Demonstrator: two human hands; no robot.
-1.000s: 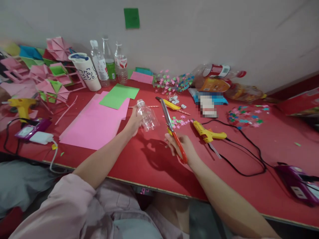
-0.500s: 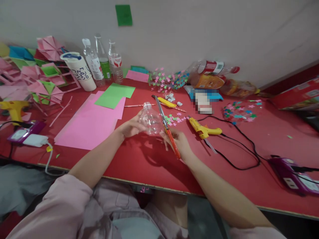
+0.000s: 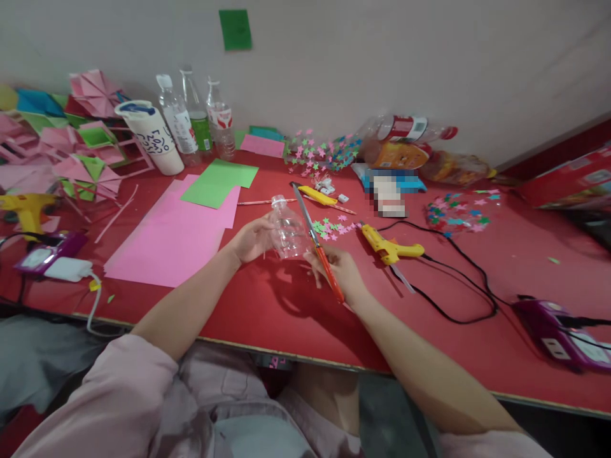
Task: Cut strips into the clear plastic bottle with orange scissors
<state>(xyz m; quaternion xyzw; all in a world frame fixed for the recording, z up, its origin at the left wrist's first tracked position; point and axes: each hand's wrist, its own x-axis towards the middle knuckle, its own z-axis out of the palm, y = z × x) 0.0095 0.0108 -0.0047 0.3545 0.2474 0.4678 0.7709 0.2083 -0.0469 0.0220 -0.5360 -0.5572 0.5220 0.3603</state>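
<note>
A clear plastic bottle top (image 3: 288, 232), its neck pointing away from me, is tilted slightly above the red table (image 3: 248, 318). Around its left side my left hand (image 3: 255, 238) is closed. My right hand (image 3: 341, 270) grips scissors (image 3: 329, 270) with orange handles, their long blades slanting up and away along the bottle's right side. Whether the blades touch the plastic I cannot tell. Beyond the blades lie a yellow utility knife (image 3: 319, 195) and scattered pink and green paper stars (image 3: 331, 228).
Pink sheets (image 3: 167, 242) and a green sheet (image 3: 219, 183) lie left. A yellow glue gun (image 3: 391, 247) with a black cord rests right, near a purple power strip (image 3: 563, 337). Plastic bottles (image 3: 222, 124) and a white tumbler (image 3: 150, 137) stand at the back.
My left hand has shifted its hold on the bottle top, and the bottle has turned and moved slightly left. The scissors stay in my right hand, almost unmoved.
</note>
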